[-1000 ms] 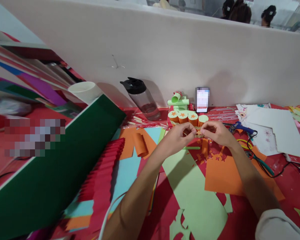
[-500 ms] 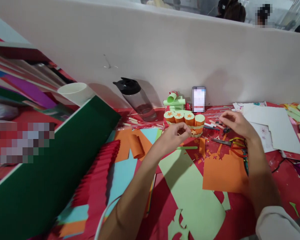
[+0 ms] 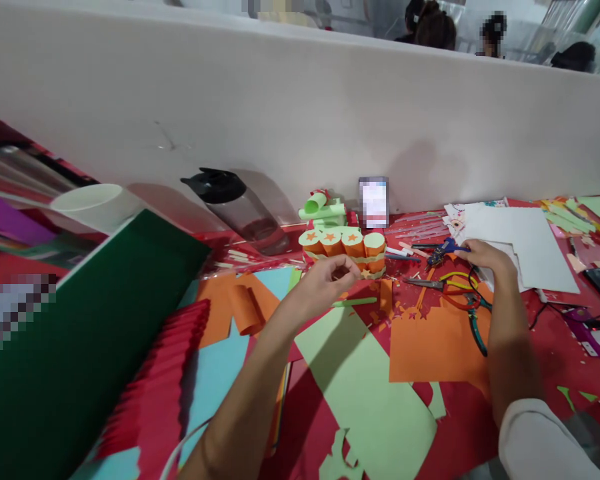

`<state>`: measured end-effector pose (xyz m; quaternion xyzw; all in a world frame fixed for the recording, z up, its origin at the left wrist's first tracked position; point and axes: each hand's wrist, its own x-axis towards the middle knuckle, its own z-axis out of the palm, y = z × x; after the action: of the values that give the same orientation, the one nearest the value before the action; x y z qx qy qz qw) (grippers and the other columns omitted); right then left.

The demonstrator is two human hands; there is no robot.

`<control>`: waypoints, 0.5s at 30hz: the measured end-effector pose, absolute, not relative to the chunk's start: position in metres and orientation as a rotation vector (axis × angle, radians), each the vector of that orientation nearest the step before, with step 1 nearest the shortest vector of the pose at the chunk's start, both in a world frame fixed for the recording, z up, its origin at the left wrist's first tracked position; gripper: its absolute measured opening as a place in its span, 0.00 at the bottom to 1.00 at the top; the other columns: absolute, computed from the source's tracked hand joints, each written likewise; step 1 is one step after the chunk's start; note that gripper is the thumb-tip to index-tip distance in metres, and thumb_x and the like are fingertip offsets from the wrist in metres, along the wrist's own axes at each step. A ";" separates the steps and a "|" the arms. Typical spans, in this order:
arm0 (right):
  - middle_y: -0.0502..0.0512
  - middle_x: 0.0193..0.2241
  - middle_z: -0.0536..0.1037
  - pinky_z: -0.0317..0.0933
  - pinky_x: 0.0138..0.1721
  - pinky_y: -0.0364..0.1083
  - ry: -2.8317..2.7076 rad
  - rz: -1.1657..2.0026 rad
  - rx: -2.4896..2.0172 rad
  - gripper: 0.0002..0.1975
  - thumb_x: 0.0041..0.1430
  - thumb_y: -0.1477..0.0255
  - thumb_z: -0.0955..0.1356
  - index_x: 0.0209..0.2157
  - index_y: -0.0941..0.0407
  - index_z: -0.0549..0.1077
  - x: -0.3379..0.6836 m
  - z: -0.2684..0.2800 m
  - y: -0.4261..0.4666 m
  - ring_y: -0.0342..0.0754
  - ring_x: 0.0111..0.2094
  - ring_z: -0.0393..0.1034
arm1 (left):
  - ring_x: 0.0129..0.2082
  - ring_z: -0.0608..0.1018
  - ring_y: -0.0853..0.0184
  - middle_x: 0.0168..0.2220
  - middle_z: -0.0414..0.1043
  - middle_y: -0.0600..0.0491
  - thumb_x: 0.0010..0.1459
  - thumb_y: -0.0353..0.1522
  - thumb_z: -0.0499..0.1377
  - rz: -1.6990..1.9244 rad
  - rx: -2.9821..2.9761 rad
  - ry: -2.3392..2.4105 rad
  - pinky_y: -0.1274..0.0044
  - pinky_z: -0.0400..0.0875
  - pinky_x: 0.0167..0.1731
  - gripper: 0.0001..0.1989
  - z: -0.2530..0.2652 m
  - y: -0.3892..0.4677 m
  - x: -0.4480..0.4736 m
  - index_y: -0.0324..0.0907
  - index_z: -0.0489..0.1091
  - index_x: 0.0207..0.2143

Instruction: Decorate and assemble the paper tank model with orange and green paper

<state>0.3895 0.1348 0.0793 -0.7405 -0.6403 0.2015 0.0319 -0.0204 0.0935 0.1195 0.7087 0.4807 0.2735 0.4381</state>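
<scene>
My left hand (image 3: 325,283) is pinched, thumb and fingertips together, just in front of a row of orange paper tubes (image 3: 333,247). Pale green tops cover these tubes, most bearing an orange star. What the left fingers hold, if anything, is too small to make out. Farther right, my right hand (image 3: 487,259) grips the end of a blue glue gun (image 3: 443,250), whose dark cord runs under my wrist. Scissors (image 3: 425,284) with yellow and red handles and teal-handled pliers (image 3: 477,327) lie below it. An orange sheet (image 3: 433,353) with star-cut edges is nearer me.
A tilted water bottle (image 3: 243,213) leans by the white partition (image 3: 290,113). A propped phone (image 3: 374,202) stands behind the tubes. A dark green board (image 3: 95,340) rises at left. Pale green paper (image 3: 370,387) and white sheets (image 3: 525,247) lie on the red table.
My right hand has lowered and closed on the glue gun, which now lies higher and turned. My left hand stays pinched by the tubes. The whole view has shifted rightward.
</scene>
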 end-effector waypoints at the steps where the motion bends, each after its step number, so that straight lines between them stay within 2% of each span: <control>1: 0.59 0.35 0.81 0.60 0.36 0.45 -1.972 0.631 -2.267 0.13 0.66 0.62 0.69 0.34 0.57 0.75 0.388 0.077 0.136 0.50 0.35 0.73 | 0.23 0.65 0.71 0.26 0.68 0.56 0.57 0.40 0.59 0.679 1.764 1.197 0.79 0.59 0.23 0.10 0.119 0.094 -0.021 0.42 0.70 0.30; 10: 0.57 0.35 0.81 0.61 0.36 0.44 -1.893 0.699 -2.074 0.09 0.67 0.67 0.67 0.35 0.57 0.74 0.392 0.079 0.137 0.50 0.35 0.72 | 0.23 0.64 0.70 0.25 0.65 0.57 0.55 0.42 0.58 0.665 1.724 1.227 0.79 0.58 0.22 0.12 0.122 0.095 -0.021 0.42 0.70 0.31; 15: 0.57 0.34 0.81 0.65 0.37 0.46 -1.796 0.780 -1.918 0.12 0.67 0.61 0.66 0.39 0.56 0.73 0.386 0.091 0.133 0.50 0.34 0.74 | 0.23 0.64 0.70 0.25 0.65 0.57 0.53 0.42 0.58 0.684 1.723 1.235 0.78 0.58 0.23 0.12 0.122 0.096 -0.021 0.42 0.69 0.30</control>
<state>0.3863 0.1328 0.0910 -0.6858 -0.6423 0.2787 0.1988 -0.0211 0.0958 0.1222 0.6940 0.4975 0.2754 0.4415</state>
